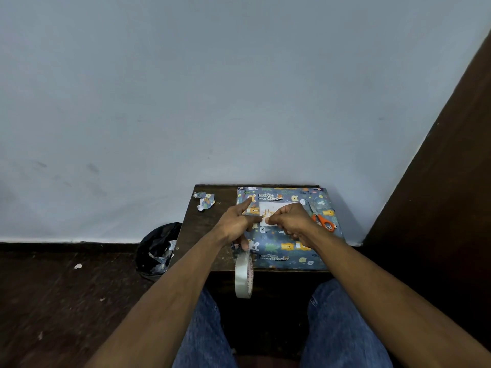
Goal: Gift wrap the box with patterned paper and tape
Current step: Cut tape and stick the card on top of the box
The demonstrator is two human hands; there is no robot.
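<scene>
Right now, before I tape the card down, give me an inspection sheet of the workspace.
Surface: small dark wooden table against a pale wall.
Job's things: wrapped box lies flat; white card on top; tape roll hangs over the near edge.
Clutter: orange-handled scissors on the box; paper scraps at the table's far left corner.
Grippers: left hand holds the tape roll, forefinger extended; right hand pinches at the card.
Cables: nothing seen.
Surroundings: black bin bag on the floor, left.

Arms: ours are bare to the frame's edge, no sleeves in view.
Hands: our left hand and right hand wear nothing.
Legs: we wear blue denim jeans.
</scene>
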